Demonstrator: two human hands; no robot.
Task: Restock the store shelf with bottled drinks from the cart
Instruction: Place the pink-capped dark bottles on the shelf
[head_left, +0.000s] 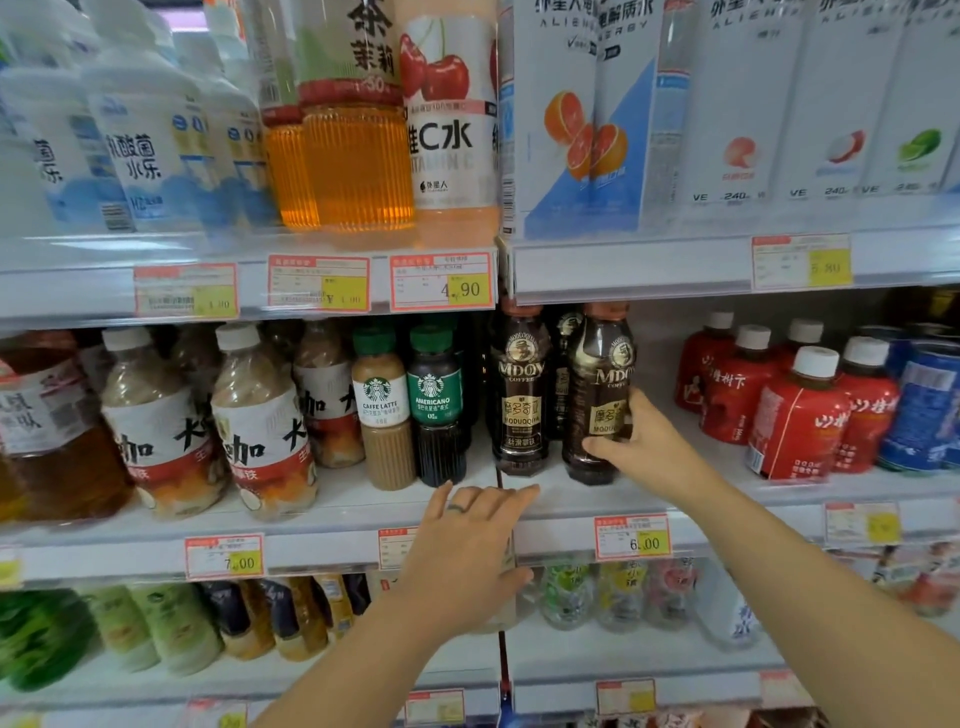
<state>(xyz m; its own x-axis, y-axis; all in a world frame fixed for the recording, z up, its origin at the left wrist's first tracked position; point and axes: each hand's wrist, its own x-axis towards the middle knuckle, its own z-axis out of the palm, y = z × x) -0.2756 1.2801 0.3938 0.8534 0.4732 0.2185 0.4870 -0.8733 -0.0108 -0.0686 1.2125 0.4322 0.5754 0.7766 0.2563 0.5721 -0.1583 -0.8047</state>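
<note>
Here, the right hand (641, 441) grips the coffee bottle (597, 364) — upright, cap up — left hand (462, 561) flat, fingers straight.

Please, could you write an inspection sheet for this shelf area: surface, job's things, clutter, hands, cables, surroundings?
Surface: middle shelf, white, with a bare strip in front of the bottles.
Job's things: coffee bottle stands on the shelf, right of a second bottle of the same brand; cart not in view.
Clutter: nothing seen.
Hands: right hand grips the coffee bottle low on its side; left hand open, fingers straight at the shelf's front edge.
Cables: nothing seen.
Surroundings: Starbucks bottles to the left, red bottles to the right, price tags on the rails, stocked shelves above and below.
</note>
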